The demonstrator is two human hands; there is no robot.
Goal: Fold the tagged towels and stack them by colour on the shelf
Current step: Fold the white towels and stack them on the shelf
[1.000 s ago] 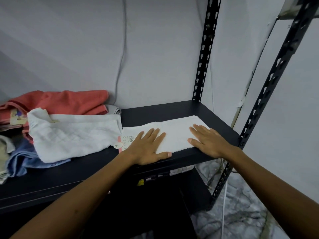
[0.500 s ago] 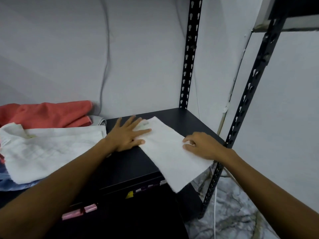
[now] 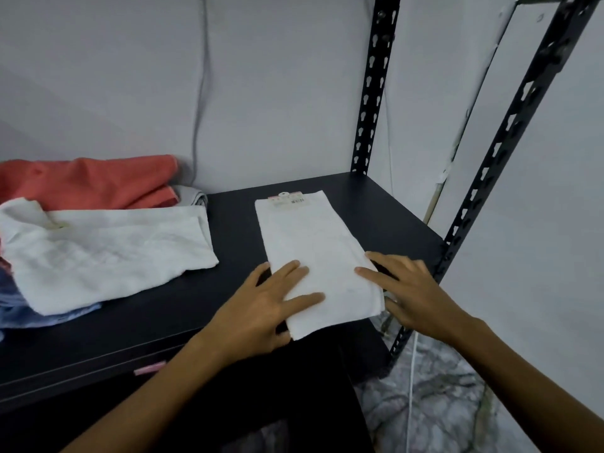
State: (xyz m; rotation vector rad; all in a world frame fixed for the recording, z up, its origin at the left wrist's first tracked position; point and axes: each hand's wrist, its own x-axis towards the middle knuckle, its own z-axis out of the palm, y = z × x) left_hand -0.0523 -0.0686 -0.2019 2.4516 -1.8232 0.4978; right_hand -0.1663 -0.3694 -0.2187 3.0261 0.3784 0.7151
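A folded white towel lies lengthwise on the black shelf, its pink paper tag at the far end. My left hand rests flat on the towel's near left corner, fingers straight. My right hand touches the towel's near right edge with spread, straight fingers. At the left sits a loose pile: an unfolded white towel over a blue towel, with a red towel and a grey towel behind.
Black perforated uprights stand at the back right and the front right of the shelf. A grey wall with a hanging cable is behind. A lower shelf and marble floor lie below.
The white towel has been turned from hanging diagonally over the front edge to lying lengthwise on the shelf, tag at the back. Both hands moved to its near end.
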